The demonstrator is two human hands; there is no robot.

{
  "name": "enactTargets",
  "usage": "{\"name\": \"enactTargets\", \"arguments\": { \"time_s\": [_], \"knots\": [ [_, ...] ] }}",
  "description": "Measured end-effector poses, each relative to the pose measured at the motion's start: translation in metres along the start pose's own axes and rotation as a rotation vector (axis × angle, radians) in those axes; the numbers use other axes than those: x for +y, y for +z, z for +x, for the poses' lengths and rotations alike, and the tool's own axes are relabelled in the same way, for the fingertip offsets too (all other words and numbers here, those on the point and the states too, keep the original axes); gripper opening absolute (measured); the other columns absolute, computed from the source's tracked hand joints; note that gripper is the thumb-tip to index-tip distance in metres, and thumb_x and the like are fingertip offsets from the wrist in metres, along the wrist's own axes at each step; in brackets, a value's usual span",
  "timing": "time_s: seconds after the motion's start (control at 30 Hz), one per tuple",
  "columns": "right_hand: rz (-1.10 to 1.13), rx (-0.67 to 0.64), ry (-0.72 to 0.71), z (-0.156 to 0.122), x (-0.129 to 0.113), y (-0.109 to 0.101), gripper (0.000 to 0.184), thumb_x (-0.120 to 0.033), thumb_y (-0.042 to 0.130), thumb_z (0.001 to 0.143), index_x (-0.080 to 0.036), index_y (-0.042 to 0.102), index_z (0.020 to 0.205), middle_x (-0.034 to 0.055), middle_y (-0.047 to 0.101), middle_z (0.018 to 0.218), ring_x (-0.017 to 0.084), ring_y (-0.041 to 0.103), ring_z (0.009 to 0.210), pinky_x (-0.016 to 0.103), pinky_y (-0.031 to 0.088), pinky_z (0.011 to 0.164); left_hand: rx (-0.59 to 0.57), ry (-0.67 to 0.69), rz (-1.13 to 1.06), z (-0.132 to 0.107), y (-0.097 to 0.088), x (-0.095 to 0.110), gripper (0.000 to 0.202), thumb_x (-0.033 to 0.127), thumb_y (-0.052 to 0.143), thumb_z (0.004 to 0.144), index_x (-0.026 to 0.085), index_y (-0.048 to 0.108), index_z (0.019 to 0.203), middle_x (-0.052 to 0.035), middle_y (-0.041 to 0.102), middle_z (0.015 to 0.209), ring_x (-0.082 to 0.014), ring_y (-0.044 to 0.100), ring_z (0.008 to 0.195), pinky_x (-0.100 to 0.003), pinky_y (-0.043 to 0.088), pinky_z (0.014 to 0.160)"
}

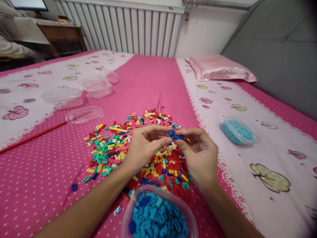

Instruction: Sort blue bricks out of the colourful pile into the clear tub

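Between my two hands, above a spread of toy bricks, are small dark blue building bricks, seemingly joined. My left hand pinches their left end between thumb and fingers. The right end is gripped by the thumb and index finger of my right hand. Beneath lies a loose pile of small bricks in red, yellow, green, pink and blue, partly hidden by my hands. Close to me, between my forearms, a clear plastic tub holds many light blue bricks and a few darker ones.
A lidded tub of light blue bricks sits at right. Clear containers and a clear lid lie at left, by a red stick. A pink pillow is at the back of the bed, before a radiator.
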State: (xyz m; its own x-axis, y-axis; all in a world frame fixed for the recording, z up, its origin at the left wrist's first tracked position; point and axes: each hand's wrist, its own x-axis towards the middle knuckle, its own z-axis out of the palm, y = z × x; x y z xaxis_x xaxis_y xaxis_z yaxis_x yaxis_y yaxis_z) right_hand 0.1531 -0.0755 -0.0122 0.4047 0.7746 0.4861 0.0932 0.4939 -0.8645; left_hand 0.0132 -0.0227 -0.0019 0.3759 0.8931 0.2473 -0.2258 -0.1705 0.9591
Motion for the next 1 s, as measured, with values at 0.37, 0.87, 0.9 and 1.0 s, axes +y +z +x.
{"name": "enactTargets", "arguments": {
  "time_s": [0.37,0.87,0.9,1.0],
  "knots": [
    [0.035,-0.002,0.010,-0.0004,0.0002,0.0027,0.015,-0.015,0.077,0.079,-0.024,0.069,0.087,-0.0021,0.073,0.083,0.014,0.072,0.076,0.026,0.060,0.066,0.035,0.085,0.101,-0.0008,-0.0006,-0.0014,0.021,0.020,0.085,0.072,0.018,0.078,0.092,-0.0050,0.080,0.087,-0.0170,0.076,0.079,-0.025,0.063,0.074],
    [-0.041,0.082,0.074,-0.0023,-0.0046,0.0021,0.015,-0.014,0.078,0.074,-0.023,0.069,0.082,-0.0010,0.075,0.078,0.017,0.073,0.075,0.031,0.063,0.070,0.048,0.079,0.143,-0.0011,0.0006,0.0002,0.019,0.014,0.083,0.072,0.018,0.079,0.090,-0.0011,0.080,0.082,-0.0103,0.074,0.074,-0.015,0.059,0.070],
    [-0.050,0.077,0.087,-0.0017,-0.0051,0.0016,0.014,-0.015,0.078,0.074,-0.023,0.070,0.081,-0.0007,0.075,0.077,0.017,0.073,0.074,0.032,0.063,0.069,0.046,0.065,0.129,-0.0008,0.0005,0.0002,0.019,0.013,0.083,0.072,0.018,0.079,0.089,-0.0011,0.080,0.082,-0.0101,0.074,0.074,-0.014,0.059,0.069],
    [-0.040,0.050,0.119,0.0009,-0.0068,-0.0001,0.012,-0.014,0.078,0.074,-0.023,0.072,0.080,-0.0004,0.077,0.078,0.017,0.075,0.073,0.031,0.063,0.070,0.036,0.025,0.070,0.0002,0.0002,0.0018,0.016,0.014,0.082,0.073,0.018,0.079,0.089,-0.0009,0.079,0.079,-0.0093,0.073,0.069,-0.014,0.058,0.065]
  ]
}}
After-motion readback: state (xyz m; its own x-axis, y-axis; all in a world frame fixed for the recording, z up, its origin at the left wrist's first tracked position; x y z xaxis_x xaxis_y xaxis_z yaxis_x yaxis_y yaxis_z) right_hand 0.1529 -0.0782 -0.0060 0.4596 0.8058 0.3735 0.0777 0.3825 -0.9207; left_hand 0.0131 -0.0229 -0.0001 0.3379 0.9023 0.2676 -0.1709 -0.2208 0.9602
